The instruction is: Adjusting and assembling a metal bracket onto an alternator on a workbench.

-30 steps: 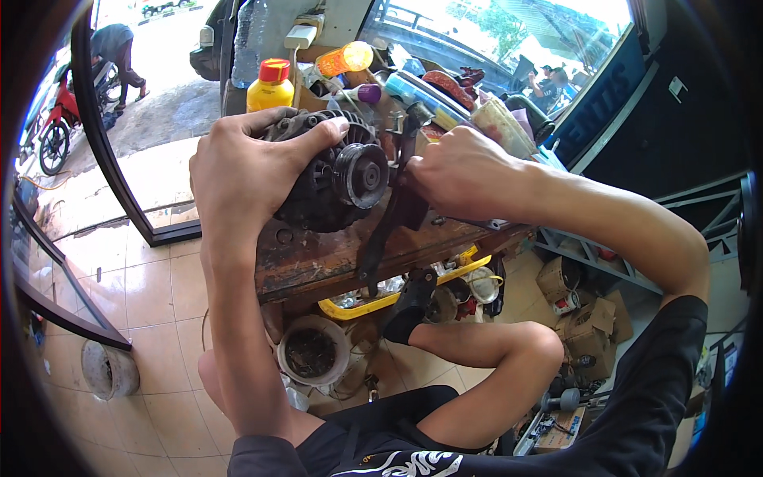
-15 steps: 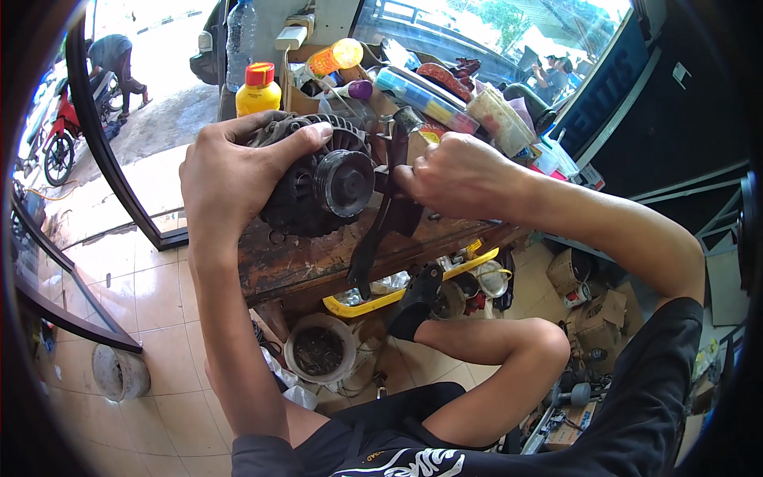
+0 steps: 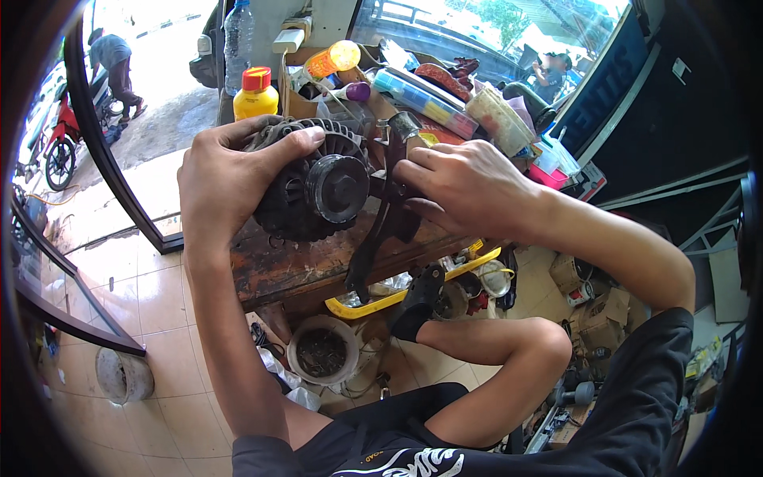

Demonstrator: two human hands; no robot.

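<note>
My left hand (image 3: pixel 226 167) is wrapped over the top and left side of a black alternator (image 3: pixel 278 211), thumb along its finned housing. Its grooved pulley (image 3: pixel 338 188) faces me. Right beside it, a dark metal bracket (image 3: pixel 367 253) with a cylindrical upper end (image 3: pixel 404 126) stands upright over the workbench's front edge. Bent fingers of my right hand (image 3: pixel 461 187) are closed at the bracket's middle, thumb lower; whatever lies between them is hidden.
The worn wooden workbench (image 3: pixel 278 266) carries a yellow bottle with a red cap (image 3: pixel 256 95), a clear bottle (image 3: pixel 238 48) and a plastic case (image 3: pixel 425 103). Below are a yellow tray (image 3: pixel 362 308) and a bucket (image 3: pixel 294 350). Another person (image 3: pixel 111 60) bends beside a red motorbike (image 3: pixel 63 131) outside.
My right hand has turned at the bracket, its fingers less tightly curled and its thumb now lower. The left hand still holds the alternator, which has shifted slightly left. The person outside has moved.
</note>
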